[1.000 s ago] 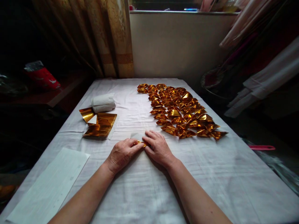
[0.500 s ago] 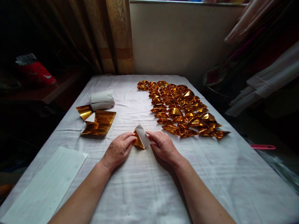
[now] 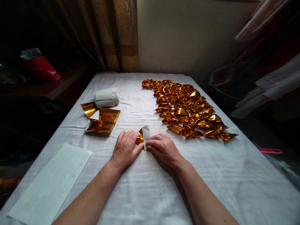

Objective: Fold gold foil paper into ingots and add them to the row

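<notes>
Between my hands is a small piece of gold foil paper, partly folded so that a white backing flap stands up on its right side. My left hand is closed on the gold side, its thumb at the near edge. Thumb and fingers of my right hand pinch the white flap low down. My fingers cover part of the fold. To the right lie rows of folded gold foil ingots. Flat gold foil sheets lie to the left, one with a white corner turned over.
A white roll lies behind the foil sheets. A long pale paper strip rests at the left on the white tablecloth. Beyond the table are a curtain, a red package and hanging clothes.
The white flap has turned more upright and looks narrower. My left hand has come over the gold side, and my right fingers now grip the flap. The whole view has shifted slightly.
</notes>
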### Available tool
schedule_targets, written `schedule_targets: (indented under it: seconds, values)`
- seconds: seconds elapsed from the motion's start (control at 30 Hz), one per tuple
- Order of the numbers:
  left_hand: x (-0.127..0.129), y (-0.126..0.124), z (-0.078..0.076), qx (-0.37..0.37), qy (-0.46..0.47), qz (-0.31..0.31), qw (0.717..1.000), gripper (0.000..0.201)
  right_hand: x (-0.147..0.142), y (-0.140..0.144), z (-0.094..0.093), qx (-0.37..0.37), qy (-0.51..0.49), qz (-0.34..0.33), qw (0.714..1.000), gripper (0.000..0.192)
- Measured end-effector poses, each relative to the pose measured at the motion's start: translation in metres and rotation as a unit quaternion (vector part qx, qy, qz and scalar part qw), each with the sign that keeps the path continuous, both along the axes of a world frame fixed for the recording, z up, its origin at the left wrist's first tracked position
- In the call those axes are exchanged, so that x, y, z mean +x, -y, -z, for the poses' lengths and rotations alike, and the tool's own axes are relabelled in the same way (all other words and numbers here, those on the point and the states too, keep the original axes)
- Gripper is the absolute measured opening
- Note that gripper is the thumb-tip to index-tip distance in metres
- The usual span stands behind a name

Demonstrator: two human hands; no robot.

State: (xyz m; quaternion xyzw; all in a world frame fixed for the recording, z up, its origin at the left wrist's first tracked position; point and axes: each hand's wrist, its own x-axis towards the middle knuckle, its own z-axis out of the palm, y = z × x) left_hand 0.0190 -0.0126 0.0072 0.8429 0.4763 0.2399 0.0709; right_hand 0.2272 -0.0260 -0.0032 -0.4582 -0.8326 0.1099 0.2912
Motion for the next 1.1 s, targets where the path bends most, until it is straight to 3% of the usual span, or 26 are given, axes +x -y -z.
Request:
schedule_targets:
  seconds: [0.2, 0.5, 0.83, 1.0, 1.1]
  values:
    - [0.003, 0.004, -0.004, -0.028, 0.008, -0.003, 1.000, 0.019, -0.002, 0.000, -0.003, -0.044, -0.042, 0.047, 0.997, 0.012]
    - [0.002, 0.004, -0.004, -0.042, 0.013, 0.003, 0.999, 0.020, -0.021, -0.002, -0.002, -0.039, -0.014, 0.143, 0.989, 0.002]
    - [0.006, 0.008, -0.004, -0.057, 0.001, -0.020, 0.998, 0.024, -0.024, -0.001, -0.006, -0.050, -0.005, 0.153, 0.987, 0.001]
    - [0.007, 0.008, -0.001, -0.050, 0.001, -0.026, 0.998, 0.026, -0.020, 0.001, -0.008, -0.064, 0.007, 0.138, 0.988, 0.013]
    - [0.008, 0.008, 0.000, -0.043, 0.004, -0.028, 0.999, 0.026, -0.018, 0.000, -0.006, -0.059, 0.004, 0.135, 0.989, 0.011]
